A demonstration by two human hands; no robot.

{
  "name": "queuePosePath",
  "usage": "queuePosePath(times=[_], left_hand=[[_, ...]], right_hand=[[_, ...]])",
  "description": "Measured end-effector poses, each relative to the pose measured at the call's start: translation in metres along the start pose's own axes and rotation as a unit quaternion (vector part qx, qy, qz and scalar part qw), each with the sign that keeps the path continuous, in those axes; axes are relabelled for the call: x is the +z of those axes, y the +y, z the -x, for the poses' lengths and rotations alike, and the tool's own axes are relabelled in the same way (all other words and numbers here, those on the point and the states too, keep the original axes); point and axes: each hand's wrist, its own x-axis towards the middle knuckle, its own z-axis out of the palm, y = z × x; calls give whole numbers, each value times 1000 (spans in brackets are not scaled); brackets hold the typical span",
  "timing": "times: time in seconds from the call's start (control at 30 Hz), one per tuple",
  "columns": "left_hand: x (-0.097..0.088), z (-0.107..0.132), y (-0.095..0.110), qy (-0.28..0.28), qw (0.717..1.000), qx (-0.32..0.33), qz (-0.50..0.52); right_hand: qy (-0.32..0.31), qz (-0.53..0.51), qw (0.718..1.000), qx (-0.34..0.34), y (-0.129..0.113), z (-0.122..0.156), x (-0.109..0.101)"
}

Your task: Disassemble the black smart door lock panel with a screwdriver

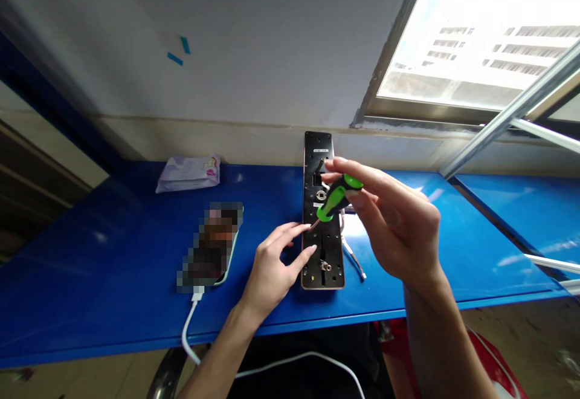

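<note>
A long black panel with a copper-coloured rim, which looks like the back of a door lock (333, 245), lies lengthwise on the blue table. My right hand (399, 217) is closed around the green and black handle of a screwdriver (333, 199). The screwdriver slants down to the left, its tip at the panel's left side. Beside that tip, my left hand (276, 263) rests its outstretched thumb and index finger on the panel, apart from each other. A metal post (325, 266) stands near the panel's lower end. Whether a screw sits under the tip is hidden by my fingers.
White cables (347, 245) with a connector come out at the panel's right side. Left of it lies a phone (212, 245) on a white charging cable (188, 326). A tissue pack (189, 173) is near the wall. Metal bars (507, 112) stand at the right.
</note>
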Motion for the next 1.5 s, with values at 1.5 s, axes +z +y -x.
queuePosePath(times=[1.5], left_hand=[[3, 2, 0, -14, 998, -34, 51]], right_hand=[[27, -2, 1000, -12, 4, 1, 2]])
